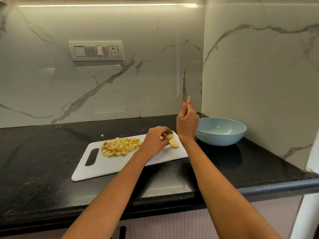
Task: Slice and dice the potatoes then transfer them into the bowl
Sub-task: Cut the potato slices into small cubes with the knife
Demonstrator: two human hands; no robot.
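Black speckled stone table [51, 169] carries a white plastic cutting board [107, 168] near its front edge, with a heap of diced yellow potato cubes [120, 147]. The left hand [155, 141] pinches round potato slices [173, 143] at the board's right end. The right hand [187, 123], grip clamped on a red-handled knife [184, 83] pointing upward, partly hides the light blue bowl [222, 133] by the right wall. Off-white switch panel [96, 51] sits on the marble backsplash.

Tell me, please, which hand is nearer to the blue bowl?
The right hand. It holds the knife upright just left of the bowl, overlapping its rim in this view. The left hand is further left, on potato slices on the cutting board.
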